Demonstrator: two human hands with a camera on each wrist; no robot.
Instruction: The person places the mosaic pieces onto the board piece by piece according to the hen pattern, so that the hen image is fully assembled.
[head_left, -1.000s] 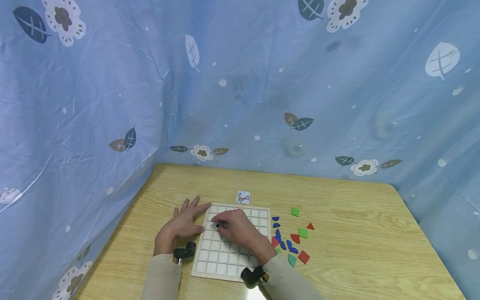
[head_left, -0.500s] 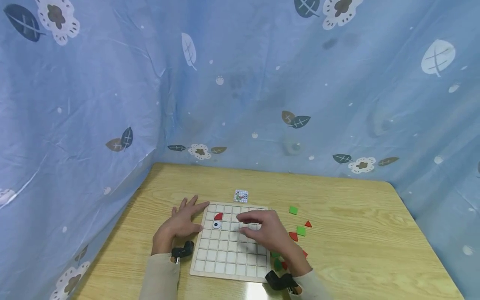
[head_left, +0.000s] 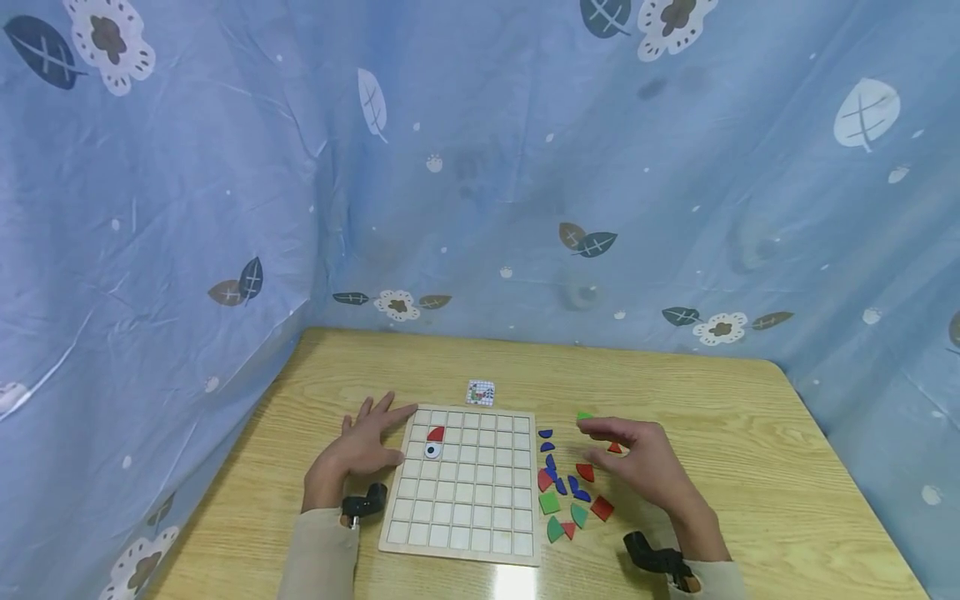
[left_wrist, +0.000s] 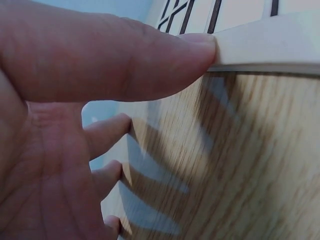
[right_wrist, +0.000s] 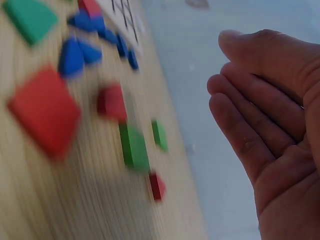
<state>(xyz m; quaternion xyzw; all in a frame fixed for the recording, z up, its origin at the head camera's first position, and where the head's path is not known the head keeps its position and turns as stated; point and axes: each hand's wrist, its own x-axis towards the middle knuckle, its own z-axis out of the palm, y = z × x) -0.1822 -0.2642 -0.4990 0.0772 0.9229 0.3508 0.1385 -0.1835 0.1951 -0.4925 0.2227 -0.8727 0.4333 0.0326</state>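
Observation:
A pale wooden grid board (head_left: 474,493) lies on the table. Two pieces sit in its upper left cells: a red quarter-circle (head_left: 437,434) and, just below it, a round white eye piece (head_left: 432,451). My left hand (head_left: 358,452) rests spread at the board's left side; in the left wrist view the thumb (left_wrist: 165,60) presses its edge. Over the loose pieces at the right hovers my right hand (head_left: 643,462), holding nothing, thumb and fingers apart. Partly behind its fingers are a red triangle (head_left: 615,447) and a green square (head_left: 584,416); another green square (right_wrist: 134,147) shows in the right wrist view.
Right of the board lie blue half-circles (head_left: 547,433), a red square (head_left: 602,508), a green square (head_left: 550,502) and green quarter-circles (head_left: 579,516). A small printed pattern card (head_left: 480,393) lies beyond the board. Blue patterned cloth (head_left: 480,208) hangs behind the wooden table (head_left: 750,467).
My right hand has let go of the eye piece on the board and moved right, over the loose pieces. The left hand has stayed at the board's edge.

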